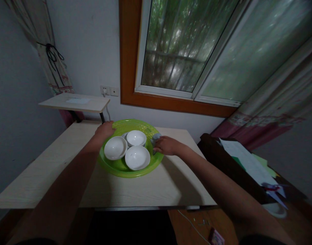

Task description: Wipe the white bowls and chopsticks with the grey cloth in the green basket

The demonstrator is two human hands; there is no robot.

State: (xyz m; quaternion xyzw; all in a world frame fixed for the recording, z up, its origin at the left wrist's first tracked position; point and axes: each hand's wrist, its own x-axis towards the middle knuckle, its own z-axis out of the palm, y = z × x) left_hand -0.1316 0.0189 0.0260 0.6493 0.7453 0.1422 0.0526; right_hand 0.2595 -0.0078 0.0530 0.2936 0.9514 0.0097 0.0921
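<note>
A green plastic basin (125, 169) stands on a light wooden table (56, 170). Three white bowls lie in it: one at the left (115, 147), one at the front (137, 157), one at the back (136, 137). My left hand (104, 130) grips the basin's far left rim with curled fingers. My right hand (166, 145) rests on the right rim, closed round a pale grey-blue cloth (155, 137).
A small side table (74, 102) stands against the wall at the back left, below a wall socket (109, 90). A dark desk with papers (247, 163) is at the right. A window and curtains rise behind the table.
</note>
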